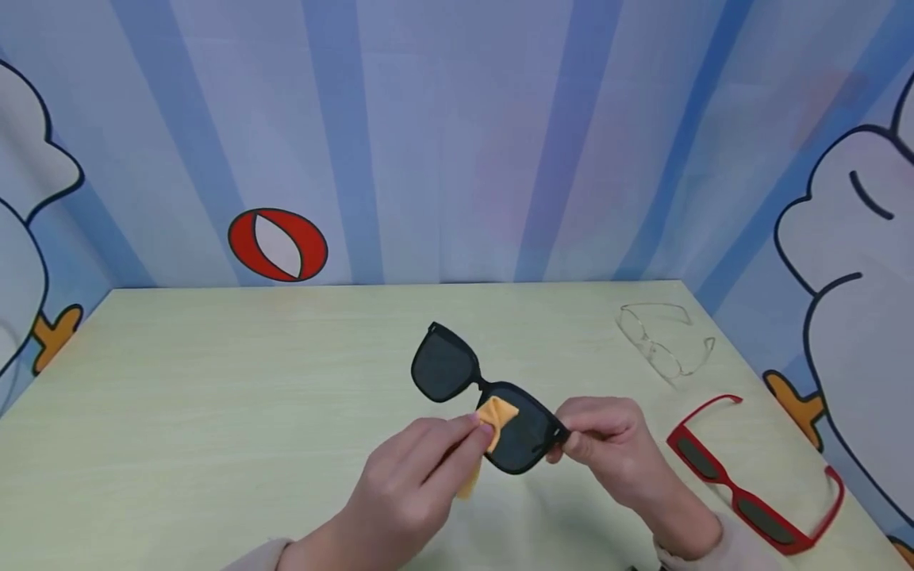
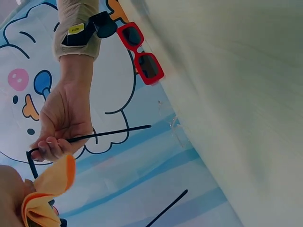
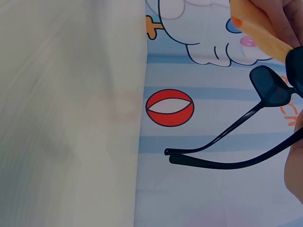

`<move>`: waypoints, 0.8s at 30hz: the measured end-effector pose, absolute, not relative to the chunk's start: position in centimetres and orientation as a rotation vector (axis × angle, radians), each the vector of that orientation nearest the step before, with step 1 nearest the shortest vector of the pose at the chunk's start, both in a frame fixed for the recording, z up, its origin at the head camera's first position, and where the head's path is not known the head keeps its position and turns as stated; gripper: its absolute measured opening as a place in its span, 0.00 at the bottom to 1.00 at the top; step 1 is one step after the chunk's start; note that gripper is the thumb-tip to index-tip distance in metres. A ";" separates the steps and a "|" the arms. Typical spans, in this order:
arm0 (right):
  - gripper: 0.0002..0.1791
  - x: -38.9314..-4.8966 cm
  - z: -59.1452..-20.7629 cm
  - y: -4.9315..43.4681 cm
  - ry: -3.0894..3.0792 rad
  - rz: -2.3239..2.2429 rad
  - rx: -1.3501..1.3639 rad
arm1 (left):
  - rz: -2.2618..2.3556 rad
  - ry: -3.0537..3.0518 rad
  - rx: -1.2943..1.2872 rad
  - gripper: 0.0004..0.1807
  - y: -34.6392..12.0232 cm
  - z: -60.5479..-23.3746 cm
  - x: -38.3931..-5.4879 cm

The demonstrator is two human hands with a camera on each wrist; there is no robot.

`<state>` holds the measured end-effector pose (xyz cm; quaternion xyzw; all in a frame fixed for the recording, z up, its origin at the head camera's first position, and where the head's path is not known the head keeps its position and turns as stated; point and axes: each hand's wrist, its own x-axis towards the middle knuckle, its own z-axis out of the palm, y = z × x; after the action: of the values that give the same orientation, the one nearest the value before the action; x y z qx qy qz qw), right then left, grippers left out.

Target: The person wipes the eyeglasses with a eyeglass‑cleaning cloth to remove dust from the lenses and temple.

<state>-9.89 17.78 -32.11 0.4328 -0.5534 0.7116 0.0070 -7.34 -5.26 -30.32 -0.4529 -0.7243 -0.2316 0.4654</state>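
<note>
Head view bright, evenly lit; soft shadows on tabletop; wrist views dimmer.

Pale tabletop, blue-striped backdrop, red-and-white oval, white cartoon shapes

The person is wearing long sleeves in a pale, greyish beige. The left sleeve is showing only as a small piece at the lower edge of the head view, ending in a cuff near the wrist. The right sleeve is showing more fully in the left wrist view, its fabric creasing lightly towards a cuff of the same colour. Over it a black band is crossing the forearm, carrying a rounded black piece on one side and a small yellow label whose dark marks are appearing too small to read. The left grip and the right grip are showing bare fingers and fingernails.
</note>
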 end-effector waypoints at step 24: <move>0.13 -9.9 -32.6 16.8 -1.723 2.186 1.396 | -0.570 -1.542 -1.106 0.11 -2.1 -29.6 -7.6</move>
<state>-9.92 16.82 -32.55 0.4482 -0.5533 0.7019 0.0138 -7.63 -2.08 -29.56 -0.4671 -0.6508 -0.2408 0.5481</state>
